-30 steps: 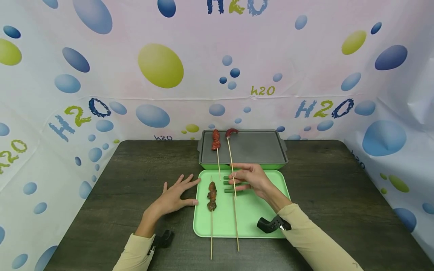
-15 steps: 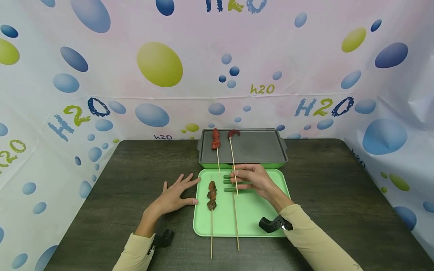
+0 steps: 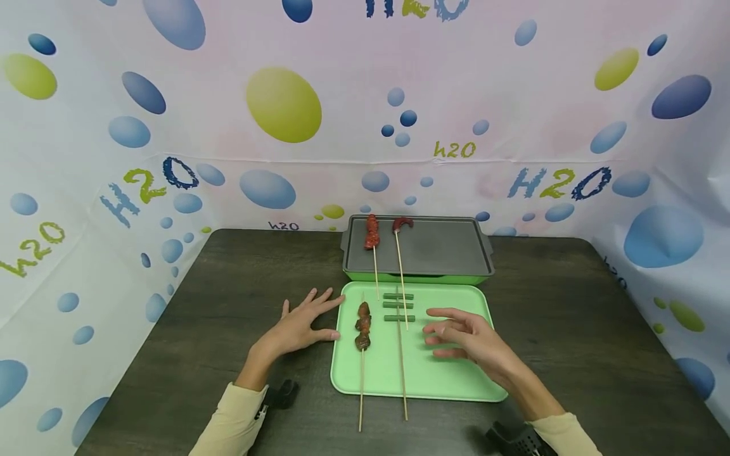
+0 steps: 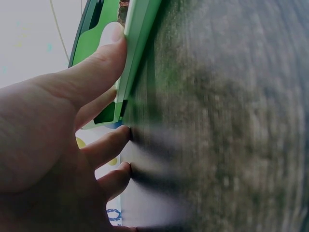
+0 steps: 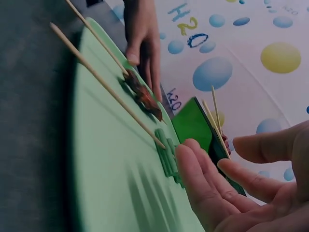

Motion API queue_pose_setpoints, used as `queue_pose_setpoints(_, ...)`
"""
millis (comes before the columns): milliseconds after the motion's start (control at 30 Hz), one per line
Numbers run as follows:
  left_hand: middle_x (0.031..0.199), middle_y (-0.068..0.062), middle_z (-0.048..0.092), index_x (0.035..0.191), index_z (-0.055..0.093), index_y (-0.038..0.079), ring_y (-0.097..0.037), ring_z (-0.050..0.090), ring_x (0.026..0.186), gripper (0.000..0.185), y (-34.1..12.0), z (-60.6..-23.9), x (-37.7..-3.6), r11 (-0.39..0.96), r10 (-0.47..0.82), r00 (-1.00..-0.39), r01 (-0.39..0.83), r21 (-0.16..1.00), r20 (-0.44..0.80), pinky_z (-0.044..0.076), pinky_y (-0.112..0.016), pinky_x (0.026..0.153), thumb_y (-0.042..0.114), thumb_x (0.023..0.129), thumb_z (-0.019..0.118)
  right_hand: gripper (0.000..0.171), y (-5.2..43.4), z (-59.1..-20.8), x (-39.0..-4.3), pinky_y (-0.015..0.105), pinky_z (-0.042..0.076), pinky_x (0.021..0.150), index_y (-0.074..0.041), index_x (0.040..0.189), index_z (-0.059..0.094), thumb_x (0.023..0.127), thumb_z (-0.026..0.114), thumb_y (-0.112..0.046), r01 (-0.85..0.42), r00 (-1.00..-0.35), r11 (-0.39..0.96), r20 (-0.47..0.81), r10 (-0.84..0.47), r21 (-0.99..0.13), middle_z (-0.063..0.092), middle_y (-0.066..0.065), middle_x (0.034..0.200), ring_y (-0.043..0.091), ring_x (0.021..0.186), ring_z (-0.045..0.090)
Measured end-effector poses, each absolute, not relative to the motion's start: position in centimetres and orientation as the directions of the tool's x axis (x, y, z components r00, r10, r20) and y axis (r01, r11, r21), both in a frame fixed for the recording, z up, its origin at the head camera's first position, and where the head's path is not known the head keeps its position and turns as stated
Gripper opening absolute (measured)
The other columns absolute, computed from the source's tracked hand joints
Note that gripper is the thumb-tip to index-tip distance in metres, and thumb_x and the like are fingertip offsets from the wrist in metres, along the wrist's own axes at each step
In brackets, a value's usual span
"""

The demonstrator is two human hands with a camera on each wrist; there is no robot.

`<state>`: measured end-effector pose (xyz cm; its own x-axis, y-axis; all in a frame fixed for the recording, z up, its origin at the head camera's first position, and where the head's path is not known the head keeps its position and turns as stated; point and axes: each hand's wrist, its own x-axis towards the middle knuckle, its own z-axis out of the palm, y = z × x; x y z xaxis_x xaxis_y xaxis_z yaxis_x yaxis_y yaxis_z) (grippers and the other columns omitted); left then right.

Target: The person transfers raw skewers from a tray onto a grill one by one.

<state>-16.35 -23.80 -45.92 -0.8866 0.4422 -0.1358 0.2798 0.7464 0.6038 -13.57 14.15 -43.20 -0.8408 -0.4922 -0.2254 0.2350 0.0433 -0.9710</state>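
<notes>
A bare wooden skewer [image 3: 402, 361] lies lengthwise on the light green plastic tray [image 3: 456, 383], centre of the frame, on a dark wood-grain table [image 3: 228, 304] walled by bubble-print backdrop [image 3: 285, 101]. The right hand [image 3: 464, 339] hovers just right of it, fingers spread and relaxed, holding nothing. The left hand [image 3: 299, 326] lies flat on the table, thumb touching the tray's left rim.

Four wooden skewers are counted: two red-meat skewers [image 3: 372, 232] [image 3: 402, 223] at 12 o'clock, one brown-meat skewer [image 3: 362, 325] and one bare skewer [image 3: 402, 367] toward 6. Three green sticks [image 3: 398, 306], two trays [image 3: 450, 380] [image 3: 445, 244] and two hands [image 3: 299, 326] [image 3: 467, 339] are seen
</notes>
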Motion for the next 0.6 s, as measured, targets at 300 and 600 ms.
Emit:
queue_pose_setpoints(300, 0.168, -0.016, 0.022, 0.161, 0.04, 0.02, -0.044, 0.007, 0.155, 0.078, -23.8, -45.7, -16.2, 0.743, 0.443, -0.886, 0.278, 0.609, -0.137, -0.006, -0.082, 0.107, 0.041, 0.094, 0.074, 0.062, 14.7, -43.9, -9.4, 0.049, 0.057, 0.093, 0.005, 0.159, 0.029, 0.107, 0.057, -0.017, 0.33, -0.76, -0.003, -0.264, -0.594, -0.944, 0.06, 0.026, 0.138, 0.037, 0.121, 0.064)
queue_pose_setpoints(600, 0.168, -0.016, 0.022, 0.161, 0.039, 0.02, -0.044, 0.007, 0.155, 0.078, -23.9, -45.7, -16.2, 0.744, 0.446, -0.884, 0.28, 0.606, -0.138, -0.006, -0.083, 0.107, 0.04, 0.094, 0.074, 0.066, 13.4, -45.5, -8.4, 0.051, 0.055, 0.095, 0.005, 0.16, 0.021, 0.108, 0.055, -0.015, 0.505, -0.698, -0.124, -0.319, -0.641, -0.854, 0.057, 0.024, 0.143, 0.038, 0.129, 0.059)
